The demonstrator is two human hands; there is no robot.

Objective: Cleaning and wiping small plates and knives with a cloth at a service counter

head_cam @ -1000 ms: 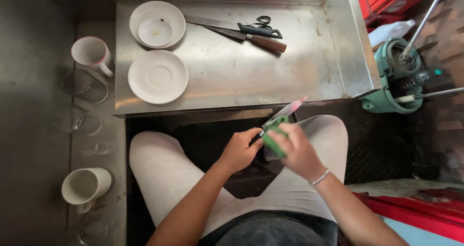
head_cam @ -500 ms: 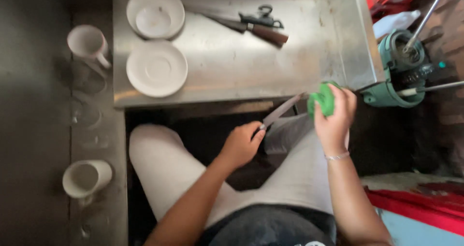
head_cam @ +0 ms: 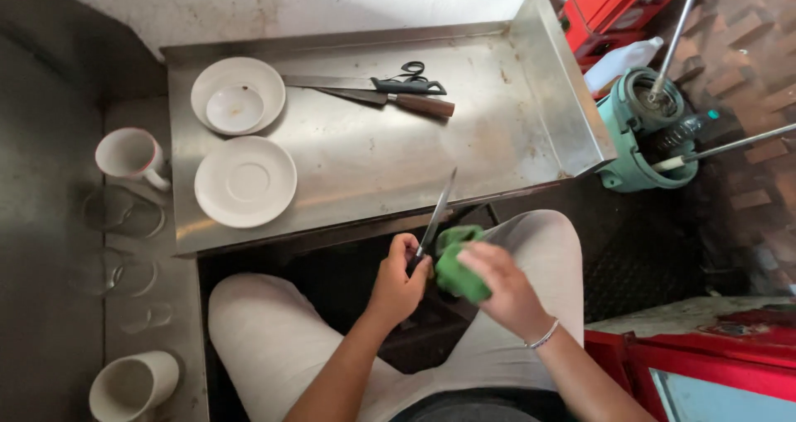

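My left hand (head_cam: 398,279) grips the handle of a knife (head_cam: 438,213) whose long steel blade points up and away over the front edge of the metal table (head_cam: 497,132). My right hand (head_cam: 504,285) holds a green cloth (head_cam: 456,266) bunched against the base of the blade, just right of my left hand. Both hands hover above my lap, between my knees in light trousers.
On the table lie two white plates (head_cam: 245,180), a smaller dish (head_cam: 236,107), scissors (head_cam: 410,80) and a wooden-handled knife (head_cam: 398,100). Mugs (head_cam: 128,153) and clear glasses (head_cam: 124,215) stand on the left shelf. A teal machine (head_cam: 647,132) sits right; red crates behind it.
My right hand with the green cloth came back down from the blade's tip to its base near my left hand. The blade now points more upright over the table edge.
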